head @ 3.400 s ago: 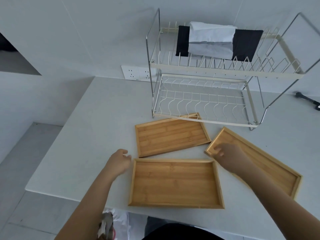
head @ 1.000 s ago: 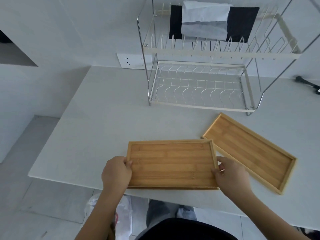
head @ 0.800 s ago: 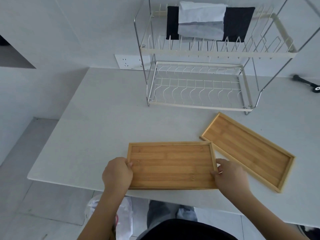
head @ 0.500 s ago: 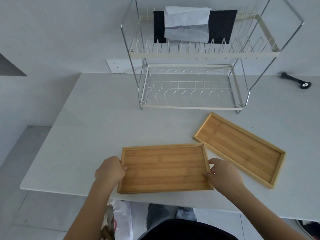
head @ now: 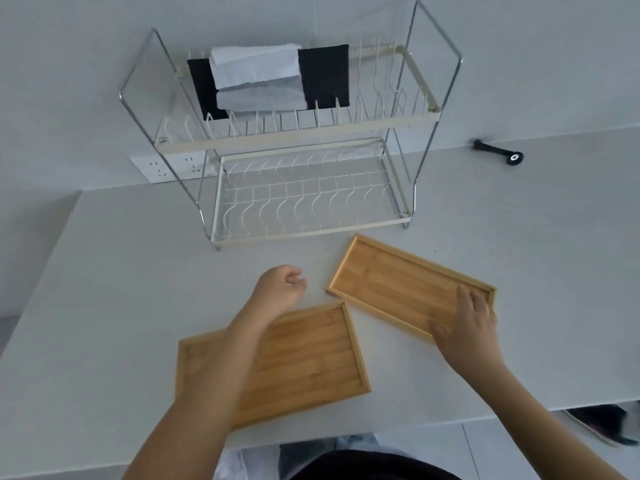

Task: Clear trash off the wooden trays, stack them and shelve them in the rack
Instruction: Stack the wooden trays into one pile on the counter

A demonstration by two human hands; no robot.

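The fingers (head: 465,299) of the right hand (head: 465,323) lie spread and flat on the near right end of the narrow tray (head: 398,282), thumb at its near rim, not yet closed around it. The fingers (head: 294,275) of the left hand (head: 278,289) are loosely curled and pinch nothing; that hand hovers over bare tabletop (head: 121,289) just beside the narrow tray's left end, its forearm crossing the stacked trays (head: 311,355).

Half a second ago both hands gripped the short ends of that stack; now both have let go and reached toward the narrow tray. The stack also lies skewed now, its far right corner almost touching the narrow tray's near left corner. Only one edge line shows there, so I cannot count the trays from this view.

My reading is that the first stacking is finished and the last loose tray is about to be gathered. No trash shows on any tray. The rack (head: 304,202) stands beyond the narrow tray, against the wall, its lower shelf bare and cloths (head: 256,77) draped over the upper one.
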